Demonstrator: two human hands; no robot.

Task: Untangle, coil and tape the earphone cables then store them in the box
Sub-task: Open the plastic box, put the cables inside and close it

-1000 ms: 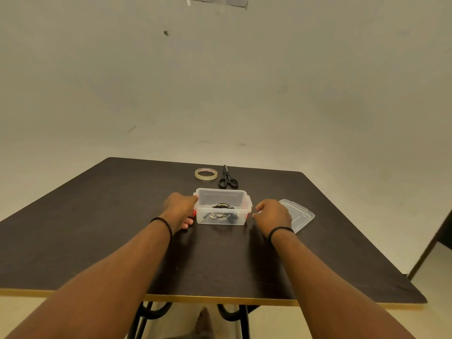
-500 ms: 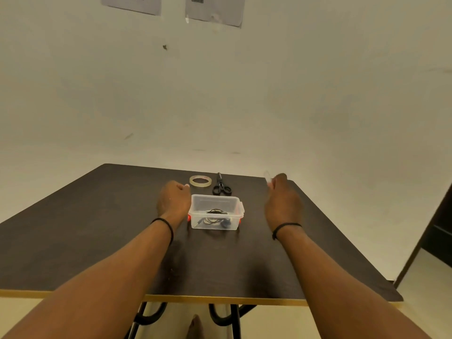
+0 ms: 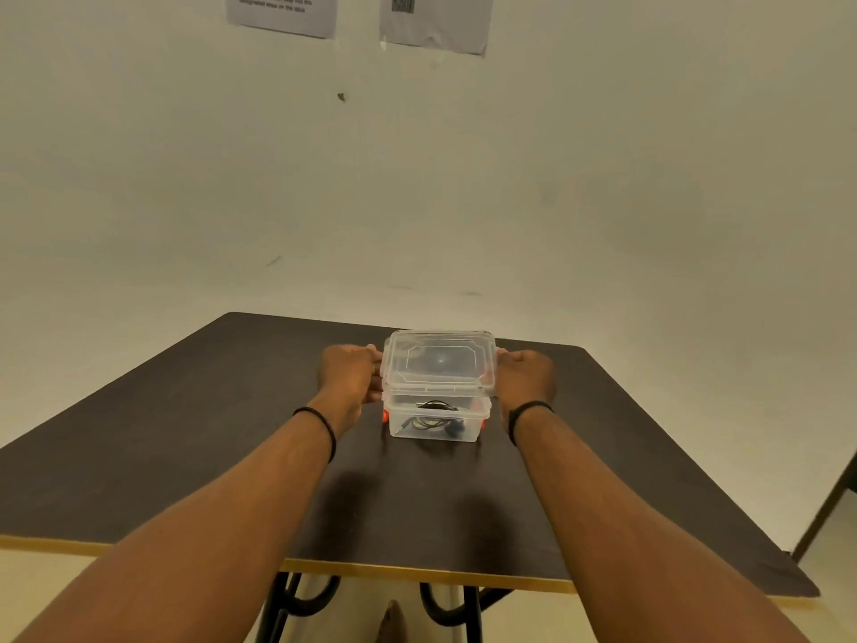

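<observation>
Head view here: the clear box (image 3: 436,422) sits on the dark table (image 3: 195,433), and everything else is easiest to place off that box. The coiled earphone cables (image 3: 433,417) are already inside it, lying on the bottom, black loops showing through the wall. Just above the box, the clear lid (image 3: 440,364) is held tilted, its near edge low over the box rim and its far edge raised. The left hand (image 3: 350,375) grips the lid's left end, fingers curled round the edge, and the right hand (image 3: 524,375) grips the right end the same way. I can't tell if the near edge is actually touching the rim yet.

Holding it by both short ends makes sense to me: it keeps the lid square over the box so it drops on evenly, and it puts the fingers right by the red clips (image 3: 385,415) on the box's sides. I'd say the coiling and taping are done and it's just the closing left. Two sheets of paper (image 3: 283,11) hang on the wall well behind the box.
</observation>
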